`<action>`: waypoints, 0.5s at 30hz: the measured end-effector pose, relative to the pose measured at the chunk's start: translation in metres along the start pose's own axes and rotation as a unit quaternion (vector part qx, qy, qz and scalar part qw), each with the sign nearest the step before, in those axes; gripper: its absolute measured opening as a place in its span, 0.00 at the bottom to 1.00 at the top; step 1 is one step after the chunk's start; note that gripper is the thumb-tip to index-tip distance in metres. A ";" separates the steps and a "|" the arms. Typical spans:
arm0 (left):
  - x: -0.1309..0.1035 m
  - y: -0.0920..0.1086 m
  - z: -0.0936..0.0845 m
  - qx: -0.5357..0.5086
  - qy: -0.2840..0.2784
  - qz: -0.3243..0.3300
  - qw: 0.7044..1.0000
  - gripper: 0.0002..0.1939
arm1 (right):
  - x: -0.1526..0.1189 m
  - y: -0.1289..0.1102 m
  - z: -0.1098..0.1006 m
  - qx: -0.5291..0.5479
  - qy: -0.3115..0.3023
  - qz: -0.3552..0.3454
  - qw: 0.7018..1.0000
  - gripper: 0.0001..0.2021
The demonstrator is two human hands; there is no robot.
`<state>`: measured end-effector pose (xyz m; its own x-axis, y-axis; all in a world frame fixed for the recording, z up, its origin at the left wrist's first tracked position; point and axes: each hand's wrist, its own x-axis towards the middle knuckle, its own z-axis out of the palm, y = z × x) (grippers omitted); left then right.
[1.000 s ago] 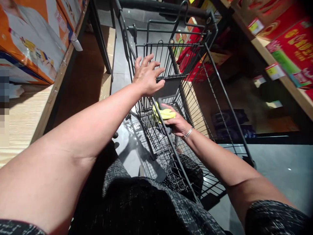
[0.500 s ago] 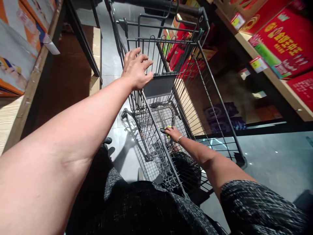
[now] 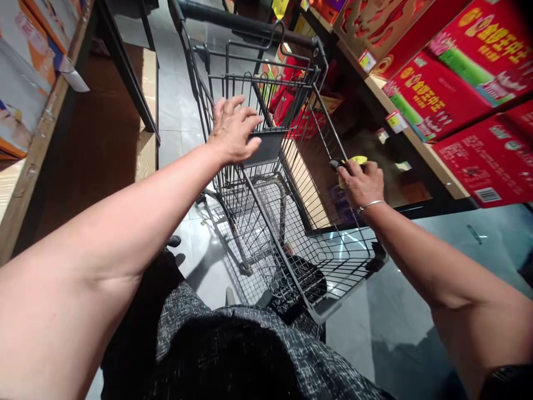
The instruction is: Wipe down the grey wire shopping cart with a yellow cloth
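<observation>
A dark wire shopping cart (image 3: 266,229) stands in front of me, with its push handle (image 3: 250,25) at the far end. My left hand (image 3: 234,133) rests at the cart's left rim, fingers spread and slightly bent, gripping nothing. My right hand (image 3: 363,182) is closed around a small black and yellow object (image 3: 357,160) at the cart's right rim. Fingers cover much of that object, so I cannot tell its kind. A bracelet (image 3: 370,204) circles my right wrist. The wire floor of the basket shows between my two arms.
Shelving with red boxes (image 3: 428,97) and price tags (image 3: 396,122) runs along the right. On the left, a wooden-edged shelf (image 3: 45,119) holds orange and white packages (image 3: 29,66). Grey tiled floor (image 3: 170,100) shows around the cart.
My right hand has risen from inside the basket to the right rim, still holding the black and yellow object. My left hand stays at the left rim. The view has shifted slightly.
</observation>
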<state>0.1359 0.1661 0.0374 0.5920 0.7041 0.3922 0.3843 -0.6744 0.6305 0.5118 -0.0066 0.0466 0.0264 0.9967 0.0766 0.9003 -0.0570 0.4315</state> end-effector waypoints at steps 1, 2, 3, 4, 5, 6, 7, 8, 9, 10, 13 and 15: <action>-0.011 0.015 0.003 0.041 -0.023 0.006 0.999 0.39 | -0.003 -0.001 0.005 -0.007 -0.005 -0.005 1.000 0.21; -0.022 0.029 0.007 0.084 -0.046 0.026 0.995 0.39 | -0.007 -0.006 0.013 -0.015 -0.026 -0.018 0.999 0.21; -0.033 0.041 0.011 0.115 -0.073 0.052 0.989 0.36 | -0.012 -0.014 0.023 -0.019 -0.064 -0.035 0.997 0.22; -0.044 0.051 0.015 0.134 -0.102 0.067 0.984 0.33 | -0.018 -0.025 0.034 -0.019 -0.113 -0.053 0.992 0.22; -0.052 0.057 0.019 0.145 -0.125 0.072 0.979 0.31 | -0.024 -0.038 0.047 -0.016 -0.163 -0.071 0.984 0.23; -0.058 0.060 0.023 0.146 -0.135 0.074 0.977 0.30 | -0.030 -0.051 0.060 -0.007 -0.212 -0.081 0.974 0.22; -0.062 0.060 0.025 0.145 -0.136 0.071 0.978 0.29 | -0.035 -0.065 0.073 0.016 -0.256 -0.074 0.964 0.21; -0.063 0.058 0.027 0.142 -0.129 0.068 0.979 0.27 | -0.040 -0.079 0.085 0.048 -0.294 -0.054 0.953 0.20; -0.062 0.054 0.028 0.141 -0.119 0.067 0.981 0.26 | -0.045 -0.091 0.097 0.085 -0.323 -0.028 0.942 0.19; -0.060 0.050 0.029 0.144 -0.109 0.067 0.981 0.25 | -0.049 -0.103 0.107 0.122 -0.345 0.000 0.931 0.20; -0.048 0.040 0.032 0.166 -0.090 0.070 0.979 0.24 | -0.059 -0.131 0.129 0.198 -0.376 0.062 0.903 0.26; -0.039 0.033 0.035 0.172 -0.077 0.074 0.979 0.24 | -0.065 -0.147 0.135 0.231 -0.377 0.068 0.894 0.28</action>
<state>0.1502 0.1085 0.0195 0.7489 0.5693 0.3391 0.4866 -0.8199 0.3017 0.4366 -0.0549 -0.1431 0.2787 0.7482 -0.6021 0.9451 -0.3251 0.0335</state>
